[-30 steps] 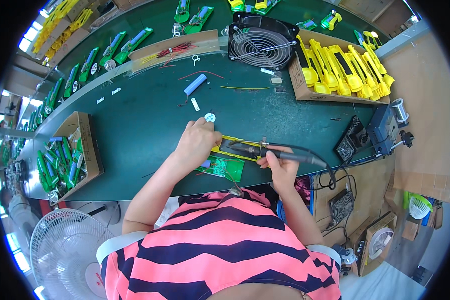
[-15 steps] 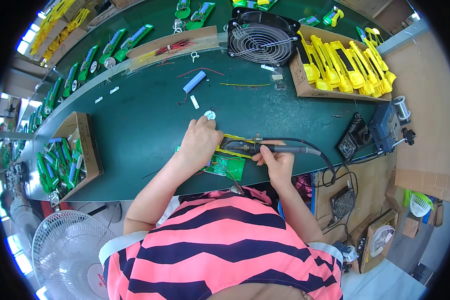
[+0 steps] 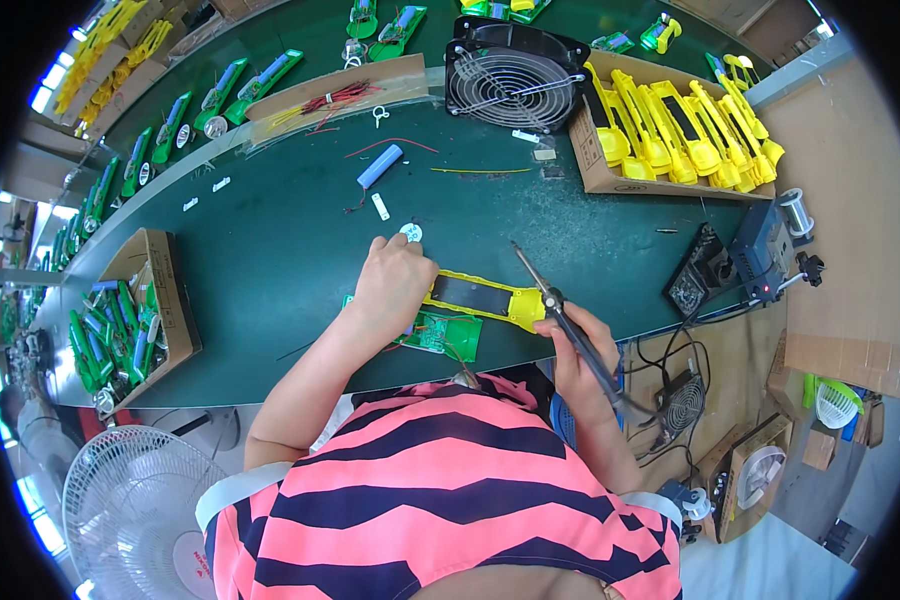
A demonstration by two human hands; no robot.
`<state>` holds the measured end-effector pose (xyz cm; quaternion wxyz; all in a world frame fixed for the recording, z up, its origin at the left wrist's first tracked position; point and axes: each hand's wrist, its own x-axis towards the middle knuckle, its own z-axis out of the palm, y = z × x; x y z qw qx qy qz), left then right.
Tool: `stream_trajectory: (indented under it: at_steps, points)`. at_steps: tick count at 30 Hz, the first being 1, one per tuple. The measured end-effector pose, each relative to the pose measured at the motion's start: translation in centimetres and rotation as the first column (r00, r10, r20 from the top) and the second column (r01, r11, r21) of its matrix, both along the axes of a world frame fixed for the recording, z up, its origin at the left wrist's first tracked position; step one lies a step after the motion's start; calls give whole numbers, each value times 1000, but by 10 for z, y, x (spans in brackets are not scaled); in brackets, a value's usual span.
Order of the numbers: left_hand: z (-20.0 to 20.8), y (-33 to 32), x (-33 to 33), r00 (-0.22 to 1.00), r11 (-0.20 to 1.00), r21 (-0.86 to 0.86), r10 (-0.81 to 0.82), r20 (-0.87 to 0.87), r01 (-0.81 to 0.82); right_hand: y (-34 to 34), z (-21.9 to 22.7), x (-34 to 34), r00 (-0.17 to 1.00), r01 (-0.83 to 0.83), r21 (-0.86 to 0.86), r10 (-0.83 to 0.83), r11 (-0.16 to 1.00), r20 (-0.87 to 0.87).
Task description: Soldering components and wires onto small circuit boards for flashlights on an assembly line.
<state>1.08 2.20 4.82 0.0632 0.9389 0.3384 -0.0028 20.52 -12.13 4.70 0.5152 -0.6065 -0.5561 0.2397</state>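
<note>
My left hand (image 3: pixel 396 285) is closed around the left end of a yellow plastic casing (image 3: pixel 522 303) with a dark panel in its middle. My fingers hide that end. In my right hand (image 3: pixel 582 345) is a soldering iron (image 3: pixel 588 350), held like a pen, its tip pointing up and away to the left, clear of the casing. My right fingertips are close to the casing's right end; whether they touch it I cannot tell. Nearer to me lies a green circuit board (image 3: pixel 445 336) with thin wires, partly under my left wrist. A round white disc (image 3: pixel 411 232) is just beyond my left fingers.
A blue cylindrical battery (image 3: pixel 379 166) and a small white strip (image 3: pixel 380 207) lie beyond. At the back stand a black fan (image 3: pixel 515 88) and a carton (image 3: pixel 625 186) of yellow casings. The soldering station (image 3: pixel 760 255) is right; a carton (image 3: pixel 175 300) of green assemblies is left.
My right hand has moved right and slightly down, turning the soldering iron from lying across the casing to an upward slant away from it. My left hand stays on the casing.
</note>
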Motion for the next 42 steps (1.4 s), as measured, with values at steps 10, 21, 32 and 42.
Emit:
stream_trajectory:
  at_steps: [10, 21, 32, 42]
  points:
    - [5, -1, 3, 999, 1000, 0, 29, -42, -29, 0, -20, 13, 959, -35, -117, 66, 992, 275]
    - [45, -12, 2, 892, 981, -162, -26, 451, 111, 1, -18, 13, 980, -5, -139, 32, 990, 195]
    - [-4, -54, 13, 783, 998, -60, 25, 621, 15, 12, -25, 10, 984, -56, -148, 79, 987, 160]
    - [-9, -42, 24, 928, 986, -113, 152, 340, -120, 32, -25, 16, 954, -179, 89, 151, 980, 259]
